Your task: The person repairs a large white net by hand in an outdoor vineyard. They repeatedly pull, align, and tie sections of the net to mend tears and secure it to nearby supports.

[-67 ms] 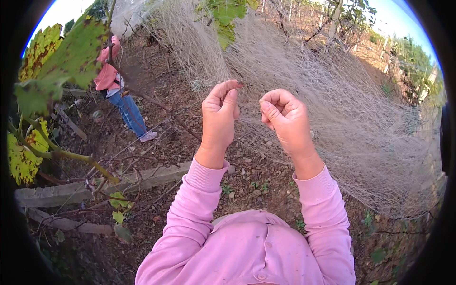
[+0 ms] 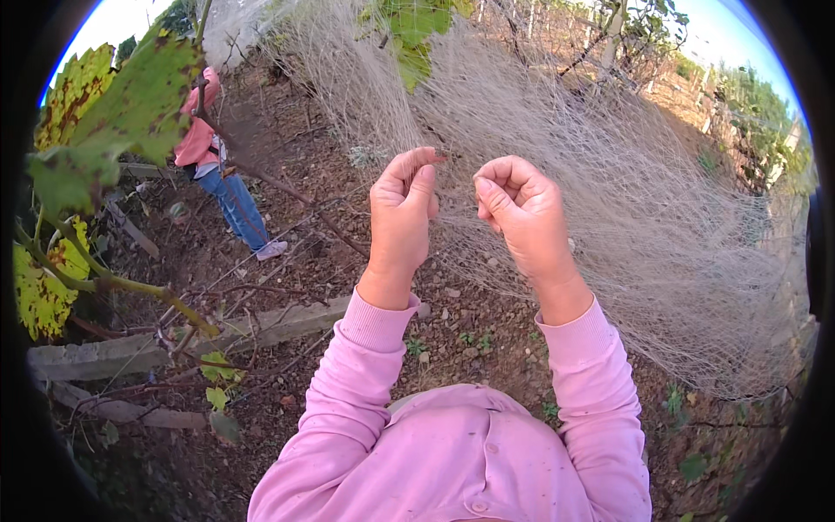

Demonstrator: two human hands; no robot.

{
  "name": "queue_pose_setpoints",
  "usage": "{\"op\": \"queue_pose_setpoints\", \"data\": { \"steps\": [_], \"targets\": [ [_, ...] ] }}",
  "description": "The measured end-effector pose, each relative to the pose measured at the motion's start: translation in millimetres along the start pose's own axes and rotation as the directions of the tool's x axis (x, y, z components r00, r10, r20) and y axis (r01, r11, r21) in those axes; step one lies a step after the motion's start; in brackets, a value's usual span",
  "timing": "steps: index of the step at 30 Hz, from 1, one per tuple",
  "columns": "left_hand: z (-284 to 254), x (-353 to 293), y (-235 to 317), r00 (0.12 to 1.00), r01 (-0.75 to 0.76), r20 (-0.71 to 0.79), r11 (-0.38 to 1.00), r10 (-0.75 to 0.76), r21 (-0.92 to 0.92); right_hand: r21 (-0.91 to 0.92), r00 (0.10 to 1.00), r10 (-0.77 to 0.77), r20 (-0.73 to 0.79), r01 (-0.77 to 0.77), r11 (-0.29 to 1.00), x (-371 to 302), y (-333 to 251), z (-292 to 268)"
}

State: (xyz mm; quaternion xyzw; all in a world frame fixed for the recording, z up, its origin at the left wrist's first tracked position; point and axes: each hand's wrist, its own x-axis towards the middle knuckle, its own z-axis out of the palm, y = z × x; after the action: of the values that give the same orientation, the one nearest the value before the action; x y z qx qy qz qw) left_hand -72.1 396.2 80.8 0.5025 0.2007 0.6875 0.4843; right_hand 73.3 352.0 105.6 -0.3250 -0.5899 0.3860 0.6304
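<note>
Both my hands are raised at chest height in front of a pale, fine-meshed net (image 2: 644, 217). My left hand (image 2: 400, 209) is closed, its index finger bent over toward the thumb. At that fingertip sits a small reddish-brown scrap (image 2: 440, 157), perhaps a bit of dry leaf. A short gap to the right, my right hand (image 2: 526, 213) is pinched, thumb against curled fingers. The net's threads pass behind and close to both hands. They are too thin to tell whether the fingers grip them.
Vine leaves (image 2: 130, 113) and a woody stem (image 2: 261, 174) hang close at the left. A grey post (image 2: 287, 324) lies across stony soil (image 2: 452, 348). Farther left stands another person (image 2: 228, 200) in a pink top and jeans. Vineyard rows stretch beyond the net.
My right hand's fingers have shifted very slightly upward. The scrap at my left fingertip looks a little turned. Otherwise the scene is the same.
</note>
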Motion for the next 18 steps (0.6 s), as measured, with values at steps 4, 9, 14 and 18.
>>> {"op": "queue_pose_setpoints", "data": {
  "steps": [4,9,14,18],
  "targets": [
    [-1.5,-3.7,-0.3,1.000,0.023,-0.009,0.999,-0.023,-0.038,-0.233,0.999,-0.043,-0.026,0.036,0.972,19.2,-2.2,3.2],
    [-6.2,-9.2,-0.4,1.000,0.002,-0.021,0.999,-0.003,-0.053,-0.459,0.992,-0.122,0.043,0.128,0.879,25.5,0.8,7.7],
    [-14.8,-13.6,2.6,0.999,0.054,-0.006,0.998,-0.054,-0.037,-0.251,1.000,0.004,0.014,-0.001,0.968,24.7,1.4,17.8],
    [-17.3,-16.6,2.9,0.997,0.070,-0.022,0.997,-0.070,-0.011,-0.001,0.968,0.240,0.073,-0.241,0.971,32.6,1.1,25.1]
  ]
}}
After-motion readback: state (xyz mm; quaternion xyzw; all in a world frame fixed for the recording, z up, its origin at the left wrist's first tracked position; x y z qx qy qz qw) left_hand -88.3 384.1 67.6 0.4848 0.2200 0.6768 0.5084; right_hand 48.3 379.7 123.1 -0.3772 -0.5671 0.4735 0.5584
